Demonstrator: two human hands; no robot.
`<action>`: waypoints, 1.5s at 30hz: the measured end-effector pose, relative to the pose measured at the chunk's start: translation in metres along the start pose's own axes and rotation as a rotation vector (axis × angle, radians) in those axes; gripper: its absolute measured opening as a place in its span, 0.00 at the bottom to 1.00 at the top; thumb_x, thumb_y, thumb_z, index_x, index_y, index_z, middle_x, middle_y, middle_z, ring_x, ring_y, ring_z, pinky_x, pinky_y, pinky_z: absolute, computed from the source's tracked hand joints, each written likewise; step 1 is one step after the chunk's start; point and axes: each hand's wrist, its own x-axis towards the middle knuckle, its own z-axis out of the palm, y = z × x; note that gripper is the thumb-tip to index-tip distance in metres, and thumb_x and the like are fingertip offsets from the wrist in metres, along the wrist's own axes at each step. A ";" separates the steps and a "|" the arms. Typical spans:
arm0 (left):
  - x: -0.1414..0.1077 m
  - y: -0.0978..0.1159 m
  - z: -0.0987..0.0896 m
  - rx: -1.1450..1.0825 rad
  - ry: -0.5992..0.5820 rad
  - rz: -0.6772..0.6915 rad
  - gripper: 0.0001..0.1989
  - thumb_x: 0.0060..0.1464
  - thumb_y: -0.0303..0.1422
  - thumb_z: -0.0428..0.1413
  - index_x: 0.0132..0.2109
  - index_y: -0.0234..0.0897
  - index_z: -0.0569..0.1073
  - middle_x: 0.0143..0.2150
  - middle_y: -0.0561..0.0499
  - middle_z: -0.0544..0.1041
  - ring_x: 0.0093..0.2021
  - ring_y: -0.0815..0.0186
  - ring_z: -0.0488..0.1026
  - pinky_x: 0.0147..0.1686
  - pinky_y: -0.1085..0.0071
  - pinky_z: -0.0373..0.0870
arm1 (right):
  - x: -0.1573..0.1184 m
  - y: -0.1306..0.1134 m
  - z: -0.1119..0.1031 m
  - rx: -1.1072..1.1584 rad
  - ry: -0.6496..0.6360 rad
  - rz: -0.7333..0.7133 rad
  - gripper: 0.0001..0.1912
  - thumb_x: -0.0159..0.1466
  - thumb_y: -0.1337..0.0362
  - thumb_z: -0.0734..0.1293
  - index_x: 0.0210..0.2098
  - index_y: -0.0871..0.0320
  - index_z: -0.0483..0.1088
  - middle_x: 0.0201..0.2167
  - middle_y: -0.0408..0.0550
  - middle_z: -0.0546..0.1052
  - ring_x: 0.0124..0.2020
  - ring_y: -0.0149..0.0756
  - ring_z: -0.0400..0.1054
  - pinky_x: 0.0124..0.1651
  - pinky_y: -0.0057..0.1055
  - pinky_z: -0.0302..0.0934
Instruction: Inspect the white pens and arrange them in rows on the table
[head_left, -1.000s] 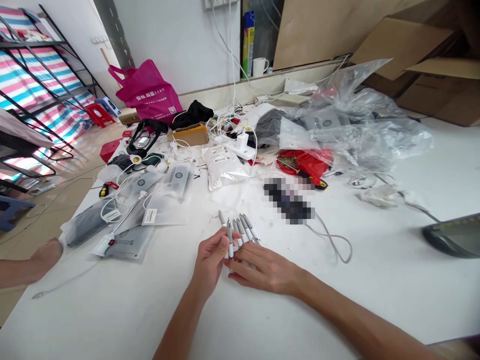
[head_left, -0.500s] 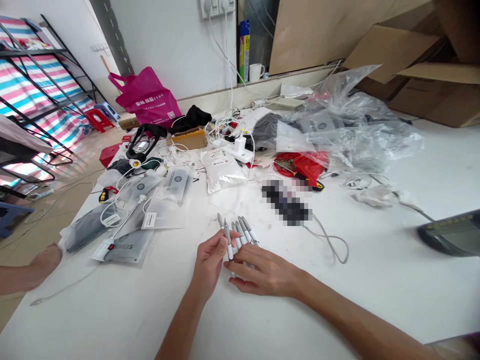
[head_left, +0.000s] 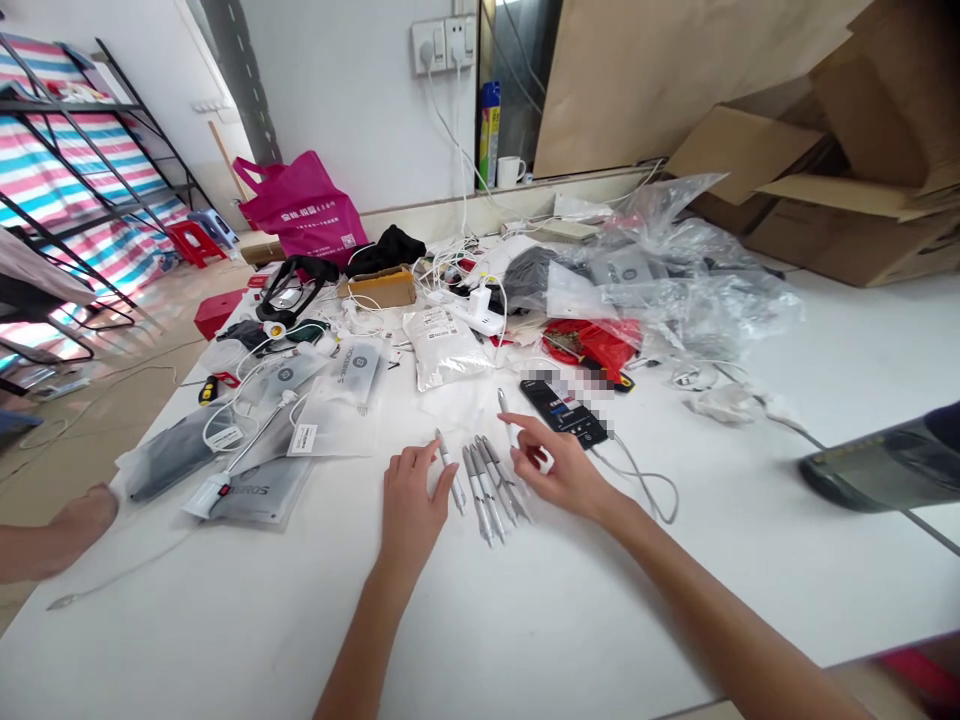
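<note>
Several white and grey pens [head_left: 491, 480] lie side by side on the white table [head_left: 480, 620]. My left hand [head_left: 412, 495] rests at their left, fingers apart, its thumb and index finger against a separate pen [head_left: 451, 472] that lies on the table. To the right of the row, my right hand [head_left: 555, 465] is raised slightly, with the index finger stretched out and the other fingers curled. Its index finger touches another pen [head_left: 508, 412], which lies partly behind the hand. Close behind the right hand is a black phone [head_left: 566, 412] with a cable.
Grey pouches [head_left: 259, 492] and cables lie at the left, a white packet [head_left: 446, 350] and clear plastic bags [head_left: 675, 290] at the back. A dark device [head_left: 885, 460] stands at the right. Another person's hand [head_left: 86, 515] is at the left edge.
My hands have moved apart. The pen held upright between them is no longer held up, and one pen now lies on each side of the row. The view has shifted slightly.
</note>
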 end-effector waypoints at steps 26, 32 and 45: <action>0.004 0.021 -0.022 -0.577 0.137 -0.326 0.17 0.60 0.45 0.64 0.49 0.38 0.81 0.44 0.45 0.83 0.44 0.60 0.75 0.45 0.65 0.69 | 0.002 0.024 0.003 -0.466 -0.337 0.025 0.26 0.71 0.62 0.61 0.67 0.61 0.68 0.28 0.45 0.80 0.29 0.37 0.72 0.34 0.32 0.51; 0.008 0.023 -0.025 -1.032 0.213 -0.436 0.21 0.54 0.45 0.70 0.49 0.36 0.81 0.47 0.44 0.84 0.40 0.66 0.73 0.44 0.67 0.69 | 0.000 0.025 0.006 -0.411 -0.323 0.020 0.27 0.71 0.64 0.59 0.67 0.63 0.67 0.27 0.44 0.79 0.28 0.37 0.72 0.36 0.33 0.55; 0.008 0.027 -0.026 -1.140 0.153 -0.478 0.19 0.51 0.42 0.73 0.45 0.37 0.79 0.47 0.44 0.85 0.48 0.58 0.82 0.47 0.66 0.71 | -0.001 0.022 0.007 -0.353 -0.287 -0.082 0.26 0.76 0.58 0.58 0.69 0.64 0.64 0.29 0.47 0.78 0.28 0.38 0.71 0.36 0.34 0.59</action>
